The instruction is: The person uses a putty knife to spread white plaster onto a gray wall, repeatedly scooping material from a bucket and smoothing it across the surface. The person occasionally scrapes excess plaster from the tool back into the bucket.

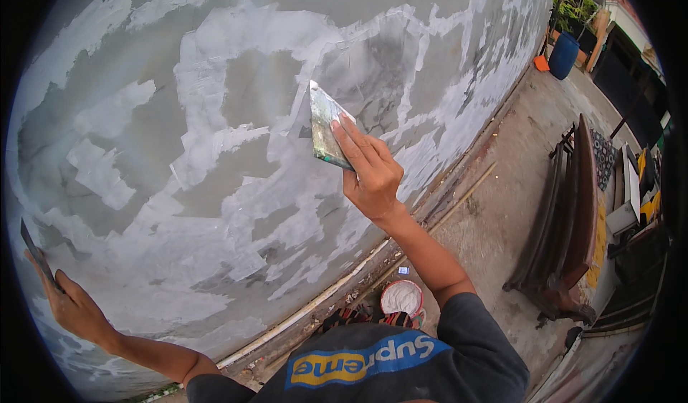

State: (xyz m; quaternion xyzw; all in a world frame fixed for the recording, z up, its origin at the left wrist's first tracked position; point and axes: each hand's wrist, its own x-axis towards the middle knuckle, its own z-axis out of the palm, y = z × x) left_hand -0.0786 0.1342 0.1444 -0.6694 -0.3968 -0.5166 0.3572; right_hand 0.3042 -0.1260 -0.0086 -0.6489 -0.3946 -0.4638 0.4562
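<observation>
My right hand [373, 177] pinched a flat scraper [327, 127], fingers spread along its back, blade edge pressed on the wall [236, 95]. Scraper sat mid-wall, on a grey patch ringed by pale filler. My left hand [72, 306] was closed around a second thin dark blade [36, 249] at the far left, tip against the wall too.

To do this stroke well, I judged: keep the blade at a low angle, even pressure across the whole edge, pull in one long pass so the filler feathers out and no ridges stay; overlap the bare grey patches.

Below by the wall foot stood a round tub [401, 297] with white paste, red rim. A small blue-and-white square pack [403, 270] lay just beside it on the ground, print too small to tell. Blue barrel [564, 54] far up right, orange thing near it. Dark wooden bench [566, 224] well apart on the right
</observation>
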